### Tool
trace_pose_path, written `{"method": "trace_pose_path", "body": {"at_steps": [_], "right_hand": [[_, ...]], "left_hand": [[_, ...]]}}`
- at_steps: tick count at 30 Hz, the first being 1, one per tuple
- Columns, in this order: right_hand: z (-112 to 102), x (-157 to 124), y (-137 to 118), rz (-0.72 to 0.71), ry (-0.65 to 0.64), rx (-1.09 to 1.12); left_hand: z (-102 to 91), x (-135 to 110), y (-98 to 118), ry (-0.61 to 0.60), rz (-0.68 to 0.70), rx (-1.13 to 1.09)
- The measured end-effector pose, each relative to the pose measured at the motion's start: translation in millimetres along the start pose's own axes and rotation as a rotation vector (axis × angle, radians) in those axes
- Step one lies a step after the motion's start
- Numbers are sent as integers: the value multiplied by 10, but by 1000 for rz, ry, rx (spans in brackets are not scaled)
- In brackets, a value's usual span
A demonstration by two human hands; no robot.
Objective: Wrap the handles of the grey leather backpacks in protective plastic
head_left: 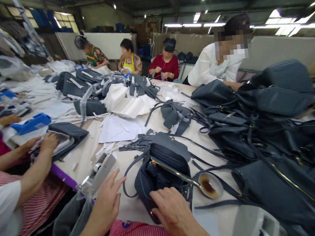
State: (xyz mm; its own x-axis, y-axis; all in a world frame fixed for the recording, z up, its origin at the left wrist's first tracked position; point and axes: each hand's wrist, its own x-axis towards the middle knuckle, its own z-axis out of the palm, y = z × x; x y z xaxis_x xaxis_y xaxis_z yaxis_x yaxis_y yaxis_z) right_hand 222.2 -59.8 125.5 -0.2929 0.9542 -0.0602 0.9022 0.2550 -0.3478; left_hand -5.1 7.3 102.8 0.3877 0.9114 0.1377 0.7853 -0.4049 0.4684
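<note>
A dark blue handbag (164, 161) with a gold zipper lies open on the table right in front of me. My right hand (171, 210) rests on its near edge, fingers curled over the bag's opening. My left hand (108, 201) hovers just left of the bag with fingers spread, holding nothing, close to a tape dispenser (100, 170). The bag's straps trail across the table (132, 208).
A large heap of dark blue bags (271, 133) fills the right side. A small dish with brown liquid (209, 187) sits right of my bag. White paper and more bags (123, 102) lie mid-table. A person's arms (31, 162) work at my left; several people sit at the far end.
</note>
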Motion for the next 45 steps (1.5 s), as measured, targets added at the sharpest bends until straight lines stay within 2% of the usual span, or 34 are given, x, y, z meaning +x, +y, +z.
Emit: {"method": "trace_pose_path", "body": {"at_steps": [3, 6, 8, 10, 12, 14, 15, 17, 19, 24, 29, 35, 38, 41, 45], "right_hand": [[31, -86, -14, -148, 205, 135], [43, -251, 52, -239, 329, 296], [88, -413, 160, -206, 416, 408], [170, -588, 327, 3, 588, 522], [261, -727, 530, 376, 774, 660], [328, -792, 719, 721, 855, 881], [347, -794, 791, 829, 848, 1025], [357, -748, 873, 892, 795, 1319], [344, -672, 880, 845, 776, 1537], [282, -597, 775, 798, 807, 1718], [231, -704, 748, 758, 733, 1726], [194, -729, 739, 672, 648, 1612], [199, -699, 712, 606, 624, 1524], [223, -674, 672, 527, 686, 1279], [308, -651, 633, 457, 847, 741]], "left_hand": [[-67, 116, 342, 93, 143, -212], [-60, 314, 811, 35, 285, -415], [30, 469, 1097, -59, 396, -520], [179, 618, 1313, -174, 486, -592], [353, 735, 1448, -266, 514, -625], [509, 799, 1518, -322, 496, -639], [570, 811, 1535, -341, 479, -649], [655, 807, 1547, -371, 451, -681], [695, 788, 1544, -392, 426, -705], [739, 765, 1544, -427, 403, -681], [761, 761, 1563, -484, 362, -562], [706, 744, 1600, -610, 229, -700], [711, 715, 1601, -633, 170, -749], [774, 662, 1584, -599, 111, -840], [897, 603, 1581, -507, -49, -1006]]}}
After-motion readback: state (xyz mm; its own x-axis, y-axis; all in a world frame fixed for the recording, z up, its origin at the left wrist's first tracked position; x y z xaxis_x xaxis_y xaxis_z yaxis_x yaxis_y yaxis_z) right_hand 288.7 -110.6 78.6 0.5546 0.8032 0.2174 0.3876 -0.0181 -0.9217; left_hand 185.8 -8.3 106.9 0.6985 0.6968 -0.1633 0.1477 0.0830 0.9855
